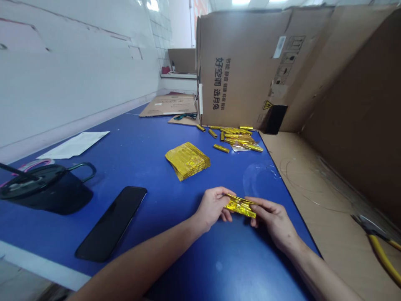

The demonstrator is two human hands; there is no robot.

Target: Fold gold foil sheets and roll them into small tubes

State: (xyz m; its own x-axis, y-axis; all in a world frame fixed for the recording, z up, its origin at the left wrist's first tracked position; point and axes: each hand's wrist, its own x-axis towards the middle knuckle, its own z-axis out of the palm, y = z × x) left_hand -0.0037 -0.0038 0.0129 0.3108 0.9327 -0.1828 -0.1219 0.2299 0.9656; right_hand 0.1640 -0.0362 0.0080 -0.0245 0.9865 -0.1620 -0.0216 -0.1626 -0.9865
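Between my two hands, just above the blue table, is a shiny gold foil sheet (239, 206), partly folded along its upper edge. My left hand (216, 205) pinches its left end between thumb and fingers. At its right end, my right hand (271, 215) grips it the same way. Some fingertips are hidden behind the foil. Farther forward and to the left lies a stack of flat gold foil sheets (188, 161). Beyond my hands, several narrow folded gold foil strips (236, 136) lie in a loose pile, a few of them apart from it.
A black phone (112, 223) lies left on the blue table (150, 167), near a dark lidded mug (50, 188) and white paper (75, 144). A large cardboard box (244, 67) stands behind the strips. Yellow-handled pliers (376, 240) and thin wire lie on cardboard at right.
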